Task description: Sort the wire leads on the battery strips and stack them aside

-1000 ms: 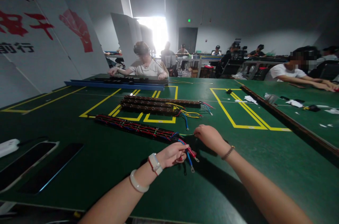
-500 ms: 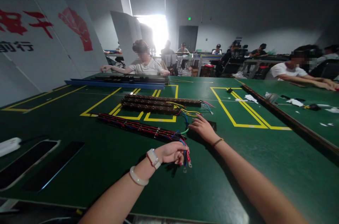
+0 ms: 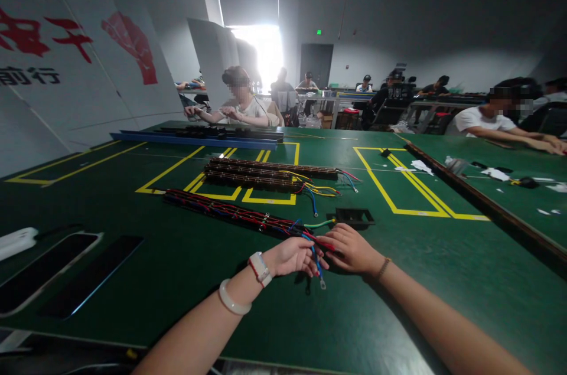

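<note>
A long strip with red, blue and black wires [image 3: 221, 209] lies on the green table [image 3: 186, 268], its loose wire ends [image 3: 316, 257] at its right end. My left hand [image 3: 292, 257], with a watch and a pale bangle on the wrist, is closed round the red and blue wire ends. My right hand [image 3: 352, 251] meets it from the right, its fingers pinching the same wires. A green wire [image 3: 316, 224] runs from the strip toward a small black tray [image 3: 354, 217] just beyond my right hand.
Two more dark strips [image 3: 266, 173] with yellow and blue wires lie farther back inside yellow floor-tape boxes. A blue rail [image 3: 195, 137] crosses the far side, where a person sits. Two dark flat panels [image 3: 57, 274] and a white device [image 3: 15, 240] lie at left. Other people sit at right.
My right hand reached out toward the farther strips, then came back to the wire ends beside my left hand. The black tray now shows beyond it.
</note>
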